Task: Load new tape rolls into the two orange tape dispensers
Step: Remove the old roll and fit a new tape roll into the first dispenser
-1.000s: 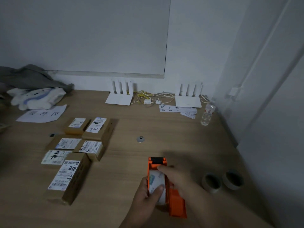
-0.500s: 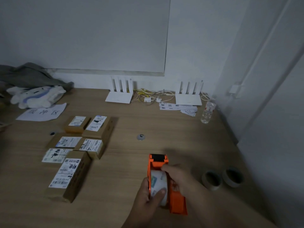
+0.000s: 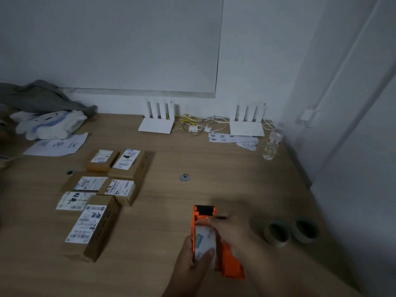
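An orange tape dispenser (image 3: 230, 262) lies on the wooden table near its front edge, black cutter end pointing away from me. A whitish tape roll (image 3: 204, 241) sits inside it. My left hand (image 3: 192, 269) grips the dispenser's left side, thumb pressed on the roll. My right hand (image 3: 233, 230) is blurred; its fingertips pinch the clear tape end just behind the cutter. Two empty-looking tape rolls (image 3: 276, 233) (image 3: 304, 229) stand to the right. Only one dispenser is in view.
Several labelled cardboard boxes (image 3: 92, 228) lie to the left. A small metal disc (image 3: 185, 177) sits mid-table. Two white routers (image 3: 156, 125), cables, paper slips and a water bottle (image 3: 272, 144) line the back. A wall closes the right side.
My right hand has moved from the roll's side forward towards the cutter, drawing the tape end with it. My left hand keeps its grip.
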The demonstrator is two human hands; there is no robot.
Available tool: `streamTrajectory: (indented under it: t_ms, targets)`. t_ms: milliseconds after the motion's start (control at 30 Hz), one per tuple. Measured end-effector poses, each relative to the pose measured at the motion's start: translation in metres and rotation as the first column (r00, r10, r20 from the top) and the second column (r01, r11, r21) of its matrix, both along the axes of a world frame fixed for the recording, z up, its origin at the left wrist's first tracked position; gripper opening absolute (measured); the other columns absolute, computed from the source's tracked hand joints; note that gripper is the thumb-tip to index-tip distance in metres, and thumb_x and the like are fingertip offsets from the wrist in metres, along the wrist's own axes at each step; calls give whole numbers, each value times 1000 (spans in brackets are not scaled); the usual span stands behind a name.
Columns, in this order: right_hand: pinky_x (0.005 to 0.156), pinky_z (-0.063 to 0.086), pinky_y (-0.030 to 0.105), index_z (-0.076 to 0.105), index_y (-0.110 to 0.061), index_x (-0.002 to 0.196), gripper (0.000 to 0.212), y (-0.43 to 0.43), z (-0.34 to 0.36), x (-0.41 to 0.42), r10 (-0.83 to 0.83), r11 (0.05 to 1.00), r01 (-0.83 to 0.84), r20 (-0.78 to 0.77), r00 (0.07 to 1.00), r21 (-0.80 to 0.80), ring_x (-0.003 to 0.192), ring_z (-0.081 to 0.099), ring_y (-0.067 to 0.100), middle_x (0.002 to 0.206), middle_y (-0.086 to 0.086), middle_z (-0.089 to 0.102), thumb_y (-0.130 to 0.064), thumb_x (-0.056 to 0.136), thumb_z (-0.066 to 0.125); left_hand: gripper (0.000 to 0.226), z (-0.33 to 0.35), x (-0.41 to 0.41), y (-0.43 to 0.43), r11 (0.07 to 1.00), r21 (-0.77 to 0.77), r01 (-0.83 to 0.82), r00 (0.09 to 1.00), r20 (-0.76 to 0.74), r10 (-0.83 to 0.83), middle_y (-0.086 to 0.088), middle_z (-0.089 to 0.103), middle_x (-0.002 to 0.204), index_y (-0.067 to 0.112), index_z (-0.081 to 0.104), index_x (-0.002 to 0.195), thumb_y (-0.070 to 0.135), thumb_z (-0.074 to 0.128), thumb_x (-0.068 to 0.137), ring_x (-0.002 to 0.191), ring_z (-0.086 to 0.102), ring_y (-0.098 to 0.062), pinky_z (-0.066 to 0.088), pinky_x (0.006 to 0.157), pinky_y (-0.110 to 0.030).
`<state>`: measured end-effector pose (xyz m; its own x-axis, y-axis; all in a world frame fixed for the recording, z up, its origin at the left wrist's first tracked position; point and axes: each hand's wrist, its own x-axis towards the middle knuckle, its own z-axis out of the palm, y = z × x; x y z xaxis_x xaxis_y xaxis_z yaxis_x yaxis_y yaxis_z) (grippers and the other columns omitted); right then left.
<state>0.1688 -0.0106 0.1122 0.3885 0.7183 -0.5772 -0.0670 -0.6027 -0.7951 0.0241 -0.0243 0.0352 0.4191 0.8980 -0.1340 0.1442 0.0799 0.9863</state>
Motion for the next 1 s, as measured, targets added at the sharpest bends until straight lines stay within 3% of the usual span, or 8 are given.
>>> streamTrajectory:
  t_ms: [100,233,400,567,633,800,900,1000]
  targets:
    - [50,48,15,70,-19,80,18,-2,0,-4,35,996,-47,151,988,80,64,63,9,82,7,72,-18,94,58,36,-1,0,-2,1000,-3,-18,1000,-17,18,4,75,99,23,60,111,30,72,78,92,70,-6,52,75,-15]
    - [52,41,2,67,-11,77,19,5,3,-4,-9,975,-54,279,960,215,66,59,2,74,-3,68,-9,92,55,32,-7,2,-5,993,-57,-100,995,-15,99,-4,76,91,24,66,103,36,72,74,81,72,-13,54,70,-25]
    - [66,51,29,64,-4,83,18,16,10,5,23,949,-104,262,965,299,68,64,11,74,5,70,-7,95,51,46,-11,4,0,973,-99,-210,977,23,213,-13,76,79,17,71,93,53,65,65,66,71,-17,55,59,-31]
    - [52,53,15,61,-1,92,4,18,13,7,53,950,-110,197,979,293,68,66,15,89,16,72,-2,89,60,36,-11,6,6,971,-128,-203,979,1,205,-1,73,63,17,69,83,47,65,64,56,67,-2,51,52,-19]
    - [47,48,14,63,-1,87,12,18,12,6,65,946,-130,218,974,298,60,60,13,85,18,71,4,79,69,33,-17,6,8,982,-116,-147,988,-70,139,0,71,64,19,66,81,43,70,59,53,65,4,51,55,-21]
    - [51,48,13,68,-8,83,18,21,15,7,49,939,-139,279,959,313,60,61,7,75,11,72,6,71,73,68,-35,3,11,987,-102,-124,972,-211,100,-10,76,79,10,67,100,35,89,41,67,72,-23,58,58,-33]
    - [60,50,23,66,-18,86,28,25,17,9,7,932,-85,217,976,351,60,65,11,71,6,72,6,72,72,44,-26,3,5,963,-107,-247,959,-172,227,-3,74,63,16,69,87,32,88,50,56,69,-17,59,58,-35]
    - [54,51,20,70,-5,95,26,30,27,14,-10,915,-54,156,988,401,64,65,17,80,20,74,8,72,73,32,-18,1,6,950,-72,-304,944,-154,291,2,75,64,20,70,79,39,86,59,62,70,-11,56,60,-22]
